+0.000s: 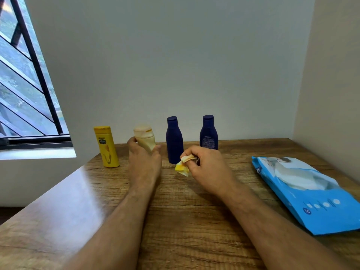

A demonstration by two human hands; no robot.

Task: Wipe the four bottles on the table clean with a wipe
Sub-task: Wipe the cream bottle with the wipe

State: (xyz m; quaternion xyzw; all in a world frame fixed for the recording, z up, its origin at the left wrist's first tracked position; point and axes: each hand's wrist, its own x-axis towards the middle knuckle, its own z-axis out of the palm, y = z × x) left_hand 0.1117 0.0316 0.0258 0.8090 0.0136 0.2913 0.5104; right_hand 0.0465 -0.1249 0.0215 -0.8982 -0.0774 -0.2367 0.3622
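Four bottles stand in a row near the far edge of the wooden table (175, 211). A yellow bottle (106, 147) is at the left. My left hand (144, 160) grips the cream bottle (144, 138) beside it from behind, thumb and fingers round its lower body. Two dark blue bottles (174, 140) (208, 133) stand upright to the right. My right hand (204, 164) pinches a crumpled, yellow-stained wipe (184, 165) just in front of the nearer blue bottle, apart from the cream bottle.
A blue pack of wipes (303, 191) lies flat at the table's right side. A barred window (25, 84) is at the left, and walls close the back and right.
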